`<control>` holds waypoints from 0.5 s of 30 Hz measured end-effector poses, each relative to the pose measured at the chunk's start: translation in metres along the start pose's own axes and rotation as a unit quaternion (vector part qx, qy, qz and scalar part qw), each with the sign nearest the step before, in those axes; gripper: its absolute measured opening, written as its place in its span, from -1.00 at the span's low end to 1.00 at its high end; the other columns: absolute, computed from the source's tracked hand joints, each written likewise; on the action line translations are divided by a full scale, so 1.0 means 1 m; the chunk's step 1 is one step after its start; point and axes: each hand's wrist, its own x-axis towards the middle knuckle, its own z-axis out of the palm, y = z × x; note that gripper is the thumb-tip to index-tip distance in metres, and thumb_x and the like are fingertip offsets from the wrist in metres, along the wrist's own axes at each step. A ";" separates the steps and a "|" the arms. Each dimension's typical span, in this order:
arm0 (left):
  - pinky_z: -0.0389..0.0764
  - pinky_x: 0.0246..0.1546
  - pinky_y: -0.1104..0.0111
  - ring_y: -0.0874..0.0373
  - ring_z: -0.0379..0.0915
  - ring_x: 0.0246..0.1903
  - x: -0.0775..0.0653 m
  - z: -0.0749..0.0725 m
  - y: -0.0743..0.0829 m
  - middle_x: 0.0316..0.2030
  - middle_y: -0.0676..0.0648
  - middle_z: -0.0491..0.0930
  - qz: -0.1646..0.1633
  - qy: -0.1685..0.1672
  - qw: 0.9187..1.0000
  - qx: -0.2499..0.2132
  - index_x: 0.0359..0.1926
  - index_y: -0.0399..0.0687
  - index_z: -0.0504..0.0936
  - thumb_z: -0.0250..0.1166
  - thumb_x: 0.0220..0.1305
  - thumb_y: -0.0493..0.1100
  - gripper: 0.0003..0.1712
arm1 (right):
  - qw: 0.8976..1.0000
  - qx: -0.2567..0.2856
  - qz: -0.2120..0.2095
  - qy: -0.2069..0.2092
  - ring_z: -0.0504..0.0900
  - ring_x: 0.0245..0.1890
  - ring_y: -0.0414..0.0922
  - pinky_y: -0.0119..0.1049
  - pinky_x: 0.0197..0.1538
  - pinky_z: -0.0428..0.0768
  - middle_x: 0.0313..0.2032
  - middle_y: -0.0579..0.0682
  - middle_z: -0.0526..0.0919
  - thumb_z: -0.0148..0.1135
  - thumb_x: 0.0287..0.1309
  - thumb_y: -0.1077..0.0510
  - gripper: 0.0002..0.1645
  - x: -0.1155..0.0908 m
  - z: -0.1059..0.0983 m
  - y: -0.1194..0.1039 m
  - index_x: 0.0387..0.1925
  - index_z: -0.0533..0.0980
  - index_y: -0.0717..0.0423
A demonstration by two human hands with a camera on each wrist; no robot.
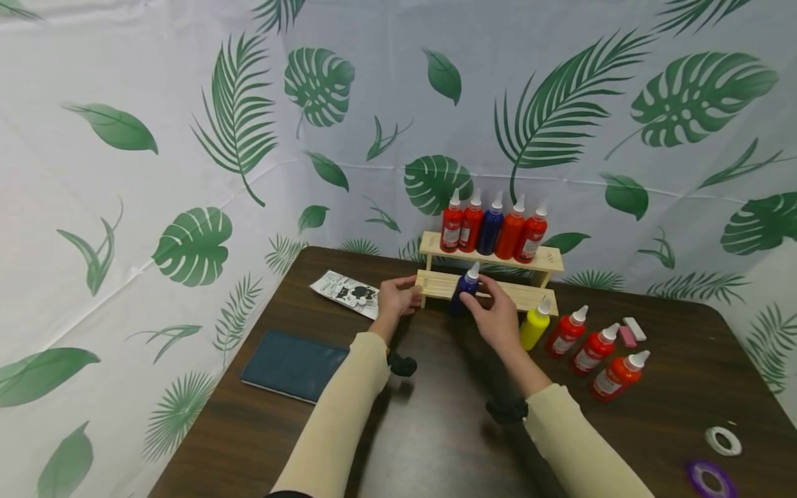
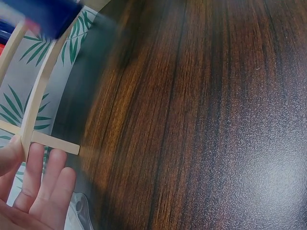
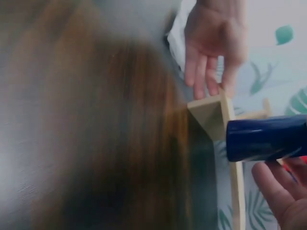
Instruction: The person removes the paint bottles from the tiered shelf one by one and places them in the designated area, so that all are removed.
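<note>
A two-tier wooden rack [image 1: 498, 289] stands at the back of the table. My left hand [image 1: 397, 299] pinches the left end of its lower shelf, thumb on one side and fingers on the other in the left wrist view. A dark blue squeeze bottle [image 1: 464, 290] with a white nozzle is upright in my right hand [image 1: 496, 317], its base at the lower shelf's front edge. In the right wrist view the bottle [image 3: 264, 139] overlaps the shelf board [image 3: 238, 191]. Red bottles [image 1: 451, 228] and one blue bottle [image 1: 490, 230] line the upper shelf.
Right of the rack stand a yellow bottle [image 1: 534, 325] and three red bottles [image 1: 566, 335]. Behind them lie small pink and white blocks [image 1: 627, 336]. Tape rolls [image 1: 724, 441] sit at the right edge. A dark notebook [image 1: 292, 366] and a printed packet [image 1: 345, 292] lie at left.
</note>
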 end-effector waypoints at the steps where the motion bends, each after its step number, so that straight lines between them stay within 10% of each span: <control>1: 0.65 -0.56 0.29 0.05 0.70 -0.48 0.000 0.000 0.000 -0.46 -0.14 0.72 0.002 0.001 1.000 -0.001 0.00 0.00 0.70 0.39 0.17 -0.19 -0.67 | 1.000 0.003 0.004 0.000 0.60 0.00 0.12 -0.05 -0.01 0.60 0.11 0.17 0.54 0.28 0.19 -0.07 -0.35 -0.007 -0.006 0.001 0.26 0.38 0.07; 7: 0.64 -0.59 0.31 0.01 0.70 -0.44 -0.002 0.000 0.000 -0.45 -0.17 0.72 -0.003 0.001 1.000 0.001 -0.01 0.00 0.71 0.39 0.17 -0.19 -0.67 | 0.998 0.017 0.057 0.022 0.63 -0.06 0.08 -0.39 -0.24 0.65 0.12 0.22 0.53 0.28 0.19 -0.06 -0.33 -0.064 -0.048 0.019 0.27 0.36 0.11; 15: 0.62 -0.62 0.35 0.01 0.70 -0.44 -0.001 0.000 -0.002 -0.44 -0.18 0.72 0.001 0.001 1.000 -0.002 0.01 0.01 0.70 0.39 0.17 -0.18 -0.65 | 0.978 -0.071 0.133 0.141 0.44 -0.36 -0.65 -0.67 -0.39 0.51 0.03 0.25 0.58 0.35 0.14 0.03 -0.38 -0.138 -0.106 0.044 0.19 0.45 0.17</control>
